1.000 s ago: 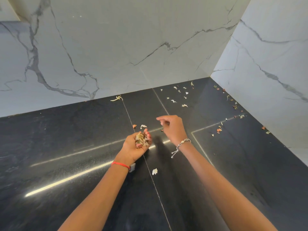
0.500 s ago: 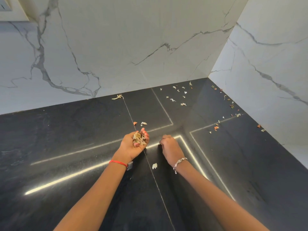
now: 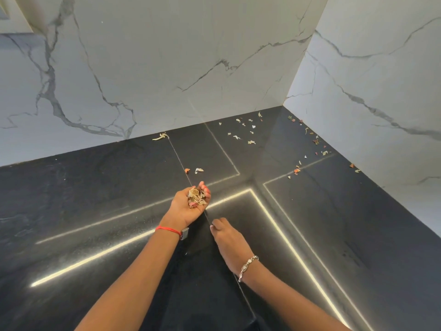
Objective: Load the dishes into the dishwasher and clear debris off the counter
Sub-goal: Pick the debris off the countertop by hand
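My left hand [image 3: 185, 209] is cupped palm up over the black counter [image 3: 95, 211], holding a small heap of dry debris [image 3: 196, 198] in its curled fingers. My right hand [image 3: 225, 235] is just to its right and nearer me, knuckles up, fingertips down on the counter by the seam. A small white scrap [image 3: 211, 226] shows at its fingertips, pinched there. Loose debris lies farther back: two scraps [image 3: 194, 170] beyond my left hand, a cluster [image 3: 248, 133] near the back wall and more bits [image 3: 316, 142] along the right wall.
White marble walls [image 3: 167, 68] close off the counter at the back and right, meeting in a corner. A pale strip [image 3: 160, 137] lies against the back wall. More bits [image 3: 296, 169] sit by a counter seam.
My right hand drew back from beyond the left hand toward me and came down on the white scrap lying near the seam. My left hand kept its heap and barely moved.
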Available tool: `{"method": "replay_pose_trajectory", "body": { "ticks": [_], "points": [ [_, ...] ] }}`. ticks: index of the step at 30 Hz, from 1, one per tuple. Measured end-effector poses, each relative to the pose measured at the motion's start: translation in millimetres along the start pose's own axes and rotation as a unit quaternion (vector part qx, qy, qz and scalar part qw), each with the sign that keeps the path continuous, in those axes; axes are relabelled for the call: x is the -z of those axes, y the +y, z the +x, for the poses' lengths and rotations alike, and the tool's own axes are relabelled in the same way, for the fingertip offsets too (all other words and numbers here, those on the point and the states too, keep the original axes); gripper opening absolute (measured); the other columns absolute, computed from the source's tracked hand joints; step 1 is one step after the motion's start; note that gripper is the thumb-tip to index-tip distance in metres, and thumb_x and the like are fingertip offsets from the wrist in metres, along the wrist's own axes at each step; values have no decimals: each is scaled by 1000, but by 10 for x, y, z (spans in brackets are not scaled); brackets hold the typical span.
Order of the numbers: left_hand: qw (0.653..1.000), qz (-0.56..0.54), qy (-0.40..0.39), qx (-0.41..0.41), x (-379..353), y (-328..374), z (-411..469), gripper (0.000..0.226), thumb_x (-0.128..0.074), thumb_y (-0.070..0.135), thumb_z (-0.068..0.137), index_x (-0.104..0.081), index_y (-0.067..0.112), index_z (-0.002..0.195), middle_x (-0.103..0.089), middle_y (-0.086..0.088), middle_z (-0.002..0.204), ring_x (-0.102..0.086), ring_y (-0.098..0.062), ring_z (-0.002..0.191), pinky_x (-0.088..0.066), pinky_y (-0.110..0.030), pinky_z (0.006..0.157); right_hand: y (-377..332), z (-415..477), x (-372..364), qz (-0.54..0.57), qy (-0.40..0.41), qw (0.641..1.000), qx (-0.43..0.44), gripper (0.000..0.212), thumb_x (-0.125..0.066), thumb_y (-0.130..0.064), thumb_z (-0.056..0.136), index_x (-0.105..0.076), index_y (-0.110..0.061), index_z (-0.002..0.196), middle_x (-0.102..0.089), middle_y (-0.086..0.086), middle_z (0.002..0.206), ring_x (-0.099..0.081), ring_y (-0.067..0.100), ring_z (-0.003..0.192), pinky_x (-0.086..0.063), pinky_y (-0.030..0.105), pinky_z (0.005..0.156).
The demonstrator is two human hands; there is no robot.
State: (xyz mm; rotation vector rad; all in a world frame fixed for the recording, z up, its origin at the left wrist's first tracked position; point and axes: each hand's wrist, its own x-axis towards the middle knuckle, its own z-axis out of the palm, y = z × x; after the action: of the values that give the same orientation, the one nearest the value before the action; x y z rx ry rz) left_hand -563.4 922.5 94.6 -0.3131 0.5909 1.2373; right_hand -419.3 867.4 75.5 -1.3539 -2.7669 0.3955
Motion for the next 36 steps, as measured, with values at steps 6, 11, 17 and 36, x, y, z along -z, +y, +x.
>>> {"method": "replay_pose_trajectory", "body": {
  "ticks": [6,11,17,36],
  "points": [
    [1000,9,14,-2,49,11,13,32,-29,10,97,-57,3,83,-55,-9,70,-51,-16,64,-52,-22,52,35,86,-36,85,28,996,-29,23,-48,-3,92,-61,0,111,-55,10,113,-52,20,107,-43,24,92],
    [1000,7,11,-11,27,23,25,30,-30,7,95,-57,2,83,-57,-10,68,-52,-16,68,-54,-23,52,-3,333,542,281,227,930,-61,11,-66,1,80,-74,-1,87,-72,9,86,-62,5,75,-46,5,73],
    [997,69,18,-31,-102,-8,36,35,-32,5,96,-59,-2,75,-65,-13,62,-67,-19,55,-55,-23,47,-104,760,763,330,150,931,-44,19,-60,-2,85,-73,-8,96,-73,7,95,-67,12,91,-47,10,80],
    [993,-47,41,-96,-11,767,400,30,-31,11,98,-58,1,90,-55,-9,79,-52,-16,70,-51,-24,60,404,1771,271,16,-67,995,65,53,-33,9,92,-36,-12,142,-22,-1,154,-25,16,141,-29,31,112]
  ]
}}
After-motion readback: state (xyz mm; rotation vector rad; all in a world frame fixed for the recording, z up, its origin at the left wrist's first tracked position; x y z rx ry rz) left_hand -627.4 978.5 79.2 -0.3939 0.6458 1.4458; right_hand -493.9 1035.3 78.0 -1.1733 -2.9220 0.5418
